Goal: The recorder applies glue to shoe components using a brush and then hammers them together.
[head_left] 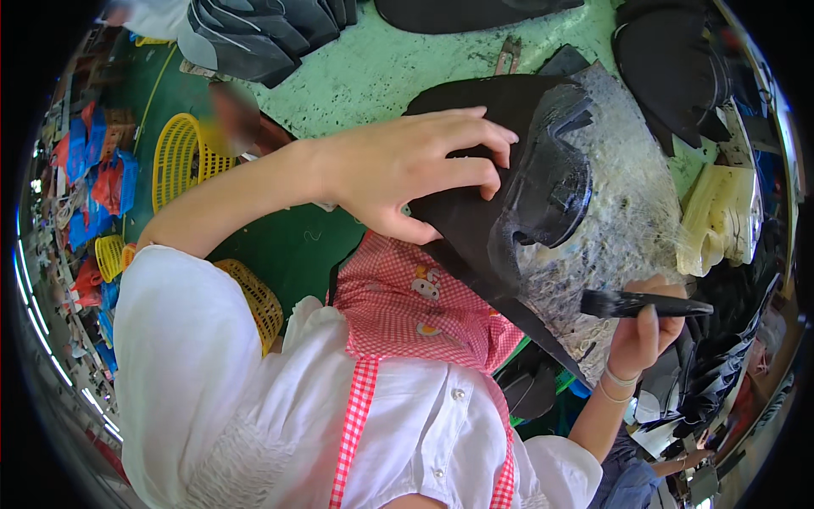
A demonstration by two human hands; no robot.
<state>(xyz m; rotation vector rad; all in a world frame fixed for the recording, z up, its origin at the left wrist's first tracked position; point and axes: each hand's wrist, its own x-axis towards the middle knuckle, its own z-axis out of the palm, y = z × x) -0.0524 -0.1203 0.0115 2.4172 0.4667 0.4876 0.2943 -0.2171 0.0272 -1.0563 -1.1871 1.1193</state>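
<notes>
My left hand [424,165] rests with its fingers spread on a flat black sheet piece [466,212]. The piece has a curved cut-out edge, and a band along that edge looks glossy and wet. It lies partly on a board [632,161] crusted with whitish, stringy dried residue. In my right hand [646,335] is a black brush [623,304], gripped by its handle. The brush's broad end points left toward the black piece, apart from it and above the board's lower part.
Stacked black pieces [263,38] lie on the green tabletop [365,81] at far left; more black pieces [670,64] lie at far right. A small tool with reddish handles [509,55] is beyond the sheet. A cream container [716,216] stands right; a yellow basket [176,161] sits left.
</notes>
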